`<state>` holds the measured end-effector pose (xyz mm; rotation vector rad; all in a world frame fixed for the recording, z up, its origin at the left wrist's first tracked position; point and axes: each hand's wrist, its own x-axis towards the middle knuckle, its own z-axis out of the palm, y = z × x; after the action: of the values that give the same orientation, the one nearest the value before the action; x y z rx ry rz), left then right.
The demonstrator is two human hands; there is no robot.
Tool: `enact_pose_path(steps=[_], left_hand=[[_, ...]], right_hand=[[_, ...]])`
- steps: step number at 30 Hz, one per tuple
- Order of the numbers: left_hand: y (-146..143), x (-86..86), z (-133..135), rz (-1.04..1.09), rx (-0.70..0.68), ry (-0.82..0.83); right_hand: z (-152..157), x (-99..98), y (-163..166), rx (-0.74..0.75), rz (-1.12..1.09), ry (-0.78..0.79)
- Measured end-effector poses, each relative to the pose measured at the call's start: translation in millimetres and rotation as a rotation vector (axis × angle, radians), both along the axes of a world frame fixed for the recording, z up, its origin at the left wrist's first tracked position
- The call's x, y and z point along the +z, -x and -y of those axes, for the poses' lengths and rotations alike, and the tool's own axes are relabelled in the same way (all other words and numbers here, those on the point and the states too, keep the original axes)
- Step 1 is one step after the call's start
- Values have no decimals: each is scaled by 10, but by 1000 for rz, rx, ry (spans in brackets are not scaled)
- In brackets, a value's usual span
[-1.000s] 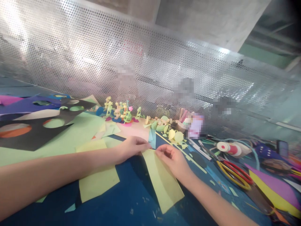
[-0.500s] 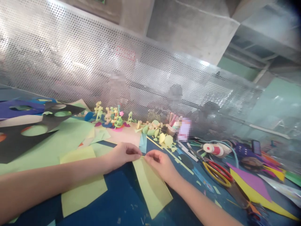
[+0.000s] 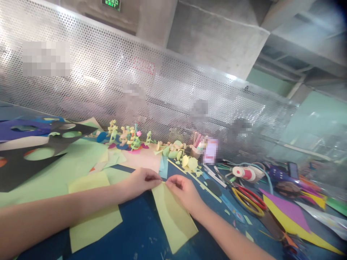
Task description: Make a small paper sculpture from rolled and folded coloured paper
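A pale yellow-green paper strip (image 3: 173, 218) lies on the dark blue table (image 3: 141, 231), running from its far end toward me. My left hand (image 3: 142, 180) pinches the strip's far end from the left. My right hand (image 3: 183, 189) pinches the same end from the right, fingertips almost touching the left ones. Both hands rest low on the table. A second yellow-green sheet (image 3: 92, 213) lies partly under my left forearm.
Small paper figures (image 3: 127, 135) and cut-out leaves (image 3: 187, 160) stand along a perforated metal screen (image 3: 135, 79). Red-and-yellow-handled scissors (image 3: 251, 202), a tape roll (image 3: 244, 172), and purple and yellow scraps (image 3: 290, 213) lie at right. Black paper with round holes (image 3: 32, 155) lies at left.
The view tilted upward, so the table sits lower in frame. Both hands kept their pinch on the strip's far end and barely moved relative to it.
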<state>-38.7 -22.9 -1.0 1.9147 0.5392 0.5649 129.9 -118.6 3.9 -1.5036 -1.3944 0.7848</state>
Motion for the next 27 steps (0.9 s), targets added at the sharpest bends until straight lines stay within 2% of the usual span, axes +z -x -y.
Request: enact_pose_path(steps=[13, 27], left_hand=[[-11, 28, 20, 37, 24, 112], [4, 52, 44, 68, 16, 74]], right_hand=[[18, -14, 14, 5, -2, -20], [6, -8, 4, -5, 13, 8]])
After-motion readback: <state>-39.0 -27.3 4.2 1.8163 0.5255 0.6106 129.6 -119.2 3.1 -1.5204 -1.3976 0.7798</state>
